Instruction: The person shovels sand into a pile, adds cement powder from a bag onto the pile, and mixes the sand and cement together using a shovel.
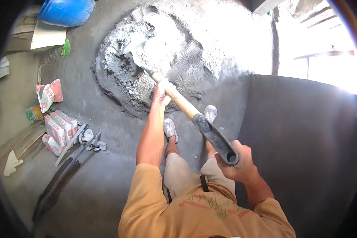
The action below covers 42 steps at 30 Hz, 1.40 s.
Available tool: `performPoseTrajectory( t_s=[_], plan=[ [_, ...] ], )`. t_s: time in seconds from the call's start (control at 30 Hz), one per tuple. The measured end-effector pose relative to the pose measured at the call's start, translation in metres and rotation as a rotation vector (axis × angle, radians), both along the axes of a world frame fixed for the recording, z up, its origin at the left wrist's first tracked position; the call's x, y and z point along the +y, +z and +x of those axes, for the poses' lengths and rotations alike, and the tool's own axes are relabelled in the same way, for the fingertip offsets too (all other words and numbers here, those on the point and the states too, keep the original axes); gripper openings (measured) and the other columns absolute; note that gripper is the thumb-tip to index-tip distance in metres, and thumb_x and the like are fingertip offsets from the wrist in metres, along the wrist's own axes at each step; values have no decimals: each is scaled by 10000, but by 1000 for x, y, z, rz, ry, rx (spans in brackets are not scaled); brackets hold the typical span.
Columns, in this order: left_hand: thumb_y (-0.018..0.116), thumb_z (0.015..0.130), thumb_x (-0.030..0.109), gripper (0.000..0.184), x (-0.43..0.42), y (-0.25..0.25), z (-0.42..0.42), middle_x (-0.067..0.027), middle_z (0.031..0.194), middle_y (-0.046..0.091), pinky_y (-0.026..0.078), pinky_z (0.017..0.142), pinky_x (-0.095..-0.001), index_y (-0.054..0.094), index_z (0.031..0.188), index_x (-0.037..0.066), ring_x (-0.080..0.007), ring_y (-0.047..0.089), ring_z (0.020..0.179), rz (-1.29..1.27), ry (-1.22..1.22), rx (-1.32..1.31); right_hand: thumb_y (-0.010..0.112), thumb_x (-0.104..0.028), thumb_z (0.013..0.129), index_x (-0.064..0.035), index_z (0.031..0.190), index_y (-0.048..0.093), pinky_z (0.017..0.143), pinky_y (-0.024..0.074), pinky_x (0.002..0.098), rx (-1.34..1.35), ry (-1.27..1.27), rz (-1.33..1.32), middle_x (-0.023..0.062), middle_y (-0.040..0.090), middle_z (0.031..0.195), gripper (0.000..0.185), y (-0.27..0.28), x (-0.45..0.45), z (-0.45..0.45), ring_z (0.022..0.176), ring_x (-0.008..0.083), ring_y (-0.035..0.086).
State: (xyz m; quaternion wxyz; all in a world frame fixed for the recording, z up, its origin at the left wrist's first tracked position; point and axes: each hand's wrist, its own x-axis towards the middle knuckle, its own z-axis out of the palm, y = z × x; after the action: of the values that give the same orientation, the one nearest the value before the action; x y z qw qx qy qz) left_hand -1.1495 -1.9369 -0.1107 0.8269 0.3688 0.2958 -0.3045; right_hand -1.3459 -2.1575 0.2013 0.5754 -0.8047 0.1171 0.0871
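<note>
A shovel [182, 104] with a wooden shaft and a black D-shaped handle runs from my waist out to a heap of wet grey mortar [186, 63]. Low on the shaft, near the blade end, my left hand [164, 91] is wrapped round the wood. My right hand [238, 163] grips the black handle at the near end. The blade reaches into the pale, broken part of the heap; glare and mortar hide most of its outline.
Cement bags [56, 129] stand stacked at the left, beside a torn bag [49, 95]. A blue drum [67, 12] lies at the upper left. Long dark bars [65, 168] lean at the lower left. A grey wall [301, 139] rises on my right. My shoes are just short of the heap.
</note>
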Motion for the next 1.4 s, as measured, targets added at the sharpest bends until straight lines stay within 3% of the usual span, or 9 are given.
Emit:
performPoseTrajectory(
  t_s=[0.07,0.23,0.37,0.6,0.8,0.87,0.97,1.23,1.4],
  plan=[
    [589,839,206,130,-23,0,-4,-18,628,516,483,573,-330,508,782,122,-167,539,559,48,-8,-23,735,-67,701,-33,719,482,484,451,303,25,15,-83,126,582,614,255,-6,-25,-10,520,218,621],
    [602,845,208,136,-65,7,-5,-40,688,552,507,614,-351,529,803,101,-184,565,617,94,-63,13,730,-81,727,-33,731,487,462,413,264,45,-92,-45,63,543,578,248,-11,-56,-27,503,74,515],
    [636,833,202,185,-88,-5,-8,-61,700,541,545,643,-391,531,837,50,-199,581,618,92,-94,-24,690,-49,755,-32,759,488,467,398,242,19,-258,20,20,539,595,202,-28,-67,-49,545,39,479],
    [638,833,173,208,-127,-7,-10,-82,730,545,551,613,-379,517,886,12,-216,597,631,103,-174,-5,632,-55,809,-25,813,504,469,407,245,84,-470,126,16,533,597,131,-39,-65,-83,522,54,488],
    [639,835,164,215,-166,-30,-1,-104,740,547,557,616,-390,514,893,1,-242,626,681,97,-19,201,504,-115,918,-98,940,539,473,417,293,118,-945,732,-7,425,585,44,-48,-54,-111,465,103,447],
    [648,823,144,191,-171,-60,-17,-102,713,552,554,584,-387,523,856,3,-237,624,656,82,-154,150,450,-144,944,-135,924,542,480,407,305,177,-998,763,-21,393,576,95,-53,-52,-125,449,105,411],
    [640,783,71,131,-180,-52,-41,-81,667,545,538,497,-371,524,802,12,-224,591,521,181,-197,112,453,-230,938,-156,665,404,471,342,272,344,-1267,910,-49,314,533,287,-59,-54,-148,430,87,332],
    [623,740,64,188,-167,-62,-107,-90,656,532,510,423,-333,480,815,-32,-218,594,493,332,-201,148,452,-274,924,-159,576,424,454,353,278,465,-1407,967,-43,370,508,367,-39,-46,-185,412,103,370],
    [613,727,51,315,-144,-57,-137,-103,689,519,516,402,-366,409,951,-36,-233,575,464,459,-190,239,448,-297,923,-178,542,379,449,355,271,447,-1237,1065,-45,346,491,404,-35,-45,-211,407,97,371]
  ],
)
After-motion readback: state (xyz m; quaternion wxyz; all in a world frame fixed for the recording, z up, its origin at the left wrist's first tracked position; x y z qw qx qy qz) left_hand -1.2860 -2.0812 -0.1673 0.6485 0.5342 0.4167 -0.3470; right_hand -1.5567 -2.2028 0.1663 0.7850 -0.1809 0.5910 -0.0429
